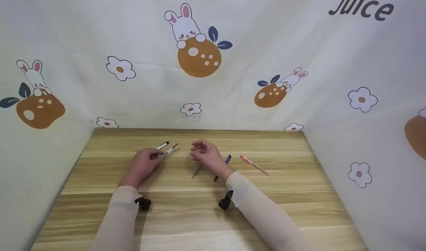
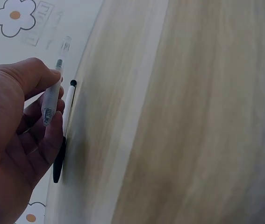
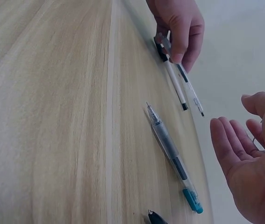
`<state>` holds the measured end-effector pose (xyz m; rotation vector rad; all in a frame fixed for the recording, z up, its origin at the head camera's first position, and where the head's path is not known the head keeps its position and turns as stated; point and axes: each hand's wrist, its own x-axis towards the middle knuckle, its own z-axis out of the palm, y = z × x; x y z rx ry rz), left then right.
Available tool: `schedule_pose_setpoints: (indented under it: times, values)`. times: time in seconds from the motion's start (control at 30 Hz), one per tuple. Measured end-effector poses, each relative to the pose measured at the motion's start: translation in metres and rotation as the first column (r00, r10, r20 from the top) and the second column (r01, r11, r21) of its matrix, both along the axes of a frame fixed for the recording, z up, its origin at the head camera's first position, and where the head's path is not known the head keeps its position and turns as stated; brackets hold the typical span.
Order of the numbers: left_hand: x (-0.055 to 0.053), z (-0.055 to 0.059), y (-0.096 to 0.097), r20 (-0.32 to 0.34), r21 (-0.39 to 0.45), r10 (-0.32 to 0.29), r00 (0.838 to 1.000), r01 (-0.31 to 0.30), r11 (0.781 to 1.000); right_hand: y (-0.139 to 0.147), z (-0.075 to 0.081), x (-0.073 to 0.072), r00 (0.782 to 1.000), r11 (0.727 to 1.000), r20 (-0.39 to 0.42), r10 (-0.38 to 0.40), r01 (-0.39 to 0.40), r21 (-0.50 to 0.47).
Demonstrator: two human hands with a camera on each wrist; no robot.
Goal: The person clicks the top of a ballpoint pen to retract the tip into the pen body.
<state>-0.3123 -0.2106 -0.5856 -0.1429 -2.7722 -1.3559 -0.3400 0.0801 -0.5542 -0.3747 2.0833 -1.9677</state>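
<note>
My left hand [image 1: 144, 164] pinches a clear-barrelled pen [image 2: 52, 98] between thumb and fingers, holding it above the wooden table. Close beside that pen, a white pen with black ends [image 3: 174, 81] lies on the tabletop. My right hand [image 1: 208, 156] holds nothing, its fingers loosely bent and, in the right wrist view, spread from the thumb. Under it a clear pen with a teal clip [image 3: 172, 151] lies on the table, partly covered by the hand in the head view. A dark purple pen [image 1: 228, 159] lies beneath the right wrist, its middle hidden.
A pen with a red-orange end [image 1: 255, 165] lies right of the right forearm on the wooden table [image 1: 293, 205]. Pale cloth walls [image 1: 146, 94] printed with rabbits and flowers stand at the back and both sides. Each sleeve carries a small black wrist camera [image 1: 144, 204].
</note>
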Motion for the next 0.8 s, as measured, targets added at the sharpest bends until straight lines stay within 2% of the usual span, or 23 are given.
schedule_pose_setpoints:
  times: [0.3, 0.5, 0.8]
  values:
    - [-0.0049, -0.0016, -0.004, -0.018, -0.077, -0.018, 1.0, 0.017, 0.997, -0.0002, 0.0003, 0.0023, 1.0, 1.0, -0.016, 0.002, -0.002, 0.001]
    - [-0.0077, -0.0027, -0.0042, 0.009, -0.099, -0.032, 0.999, 0.033, 0.995, -0.0001, -0.0008, 0.0027, 1.0, 1.0, -0.031, 0.003, -0.003, 0.012]
    - [-0.0094, -0.0062, -0.0043, -0.015, -0.119, -0.058, 0.998, 0.055, 0.991, 0.0003, -0.0002, 0.0041, 0.999, 1.0, -0.039, 0.003, -0.003, 0.005]
